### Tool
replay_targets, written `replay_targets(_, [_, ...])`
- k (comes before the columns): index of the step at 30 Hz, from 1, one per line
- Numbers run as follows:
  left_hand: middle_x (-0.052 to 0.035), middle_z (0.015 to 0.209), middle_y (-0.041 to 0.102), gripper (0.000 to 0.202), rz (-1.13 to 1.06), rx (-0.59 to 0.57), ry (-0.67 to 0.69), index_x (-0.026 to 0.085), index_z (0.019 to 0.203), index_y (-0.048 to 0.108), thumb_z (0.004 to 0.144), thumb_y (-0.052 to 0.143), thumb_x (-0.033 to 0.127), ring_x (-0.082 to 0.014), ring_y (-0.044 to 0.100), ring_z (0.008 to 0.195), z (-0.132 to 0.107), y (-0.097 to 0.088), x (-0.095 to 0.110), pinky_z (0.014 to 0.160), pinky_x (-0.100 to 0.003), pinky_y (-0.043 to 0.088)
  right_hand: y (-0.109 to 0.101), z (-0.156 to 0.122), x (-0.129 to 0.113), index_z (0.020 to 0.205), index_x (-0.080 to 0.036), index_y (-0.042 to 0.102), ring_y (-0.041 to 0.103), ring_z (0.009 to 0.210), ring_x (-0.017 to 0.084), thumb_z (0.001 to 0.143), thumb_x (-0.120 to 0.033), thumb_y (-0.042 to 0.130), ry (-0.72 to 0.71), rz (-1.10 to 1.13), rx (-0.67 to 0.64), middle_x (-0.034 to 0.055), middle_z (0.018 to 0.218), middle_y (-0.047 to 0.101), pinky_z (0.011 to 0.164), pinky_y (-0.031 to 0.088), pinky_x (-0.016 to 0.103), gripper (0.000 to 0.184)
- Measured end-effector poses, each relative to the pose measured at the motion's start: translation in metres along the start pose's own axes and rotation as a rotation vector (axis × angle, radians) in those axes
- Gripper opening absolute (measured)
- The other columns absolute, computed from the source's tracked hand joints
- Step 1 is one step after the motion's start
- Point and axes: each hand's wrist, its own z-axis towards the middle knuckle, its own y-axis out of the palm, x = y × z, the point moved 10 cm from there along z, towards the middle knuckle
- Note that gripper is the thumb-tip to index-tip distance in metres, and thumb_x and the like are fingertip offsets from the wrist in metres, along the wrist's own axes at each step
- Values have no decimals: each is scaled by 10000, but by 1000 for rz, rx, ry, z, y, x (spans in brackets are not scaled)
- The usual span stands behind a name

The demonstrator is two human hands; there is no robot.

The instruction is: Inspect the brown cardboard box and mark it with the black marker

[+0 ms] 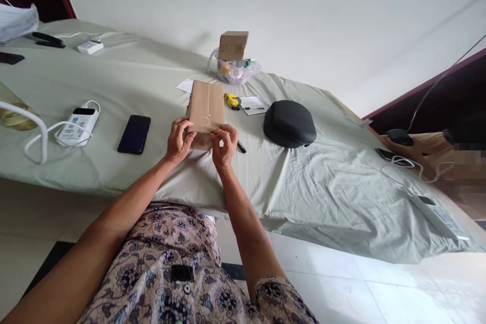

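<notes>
A flat brown cardboard box [206, 106], sealed with clear tape down its middle, lies on the cloth-covered table [304, 182] straight in front of me. My left hand [179, 139] grips its near left corner. My right hand [225, 146] pinches its near edge at the tape end, fingers curled on the box. A black pen [241, 147] lies on the cloth just right of my right hand.
Left of the box lie a black phone [134, 133] and a white power bank with cable [78, 125]. A black cap [289, 123] sits to the right. Behind are a yellow tape measure [231, 100], papers, a clear bowl [236, 71] and a small cardboard box [233, 44].
</notes>
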Motion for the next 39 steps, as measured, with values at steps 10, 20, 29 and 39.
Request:
replay_targets(10, [-127,1219,654,475,-76,15,-115,231,1247,584,1045,399,619,-252,639,1173,3,-5,-16,998,-403,554,11,-8,48,1207,-228,657,661,847,147,956,-584,567,319,215,-52,57,992,684,703,568,268,445])
replay_targets(20, [-119,1235,621,697,-249,199,-404,232,1285,533,920,466,822,-252,637,1150,-4,-31,-75,1025,-404,532,45,-27,72,1197,-215,733,661,796,149,855,-690,672,451,163,-377,97,1071,726,718,567,290,588])
replay_targets(29, [-106,1205,631,662,-543,181,-643,308,1241,425,860,565,831,-234,687,1070,-21,-6,-123,758,-343,605,35,-19,51,1267,-199,654,611,660,132,923,-723,561,338,226,-352,1,771,677,704,555,299,634])
replay_targets(39, [-208,1435,567,1132,-437,86,-661,322,1588,114,770,772,744,-308,663,1252,-33,16,-112,1003,-484,568,51,-25,18,1262,-228,673,600,684,126,958,-609,579,194,236,-351,21,843,699,683,572,285,496])
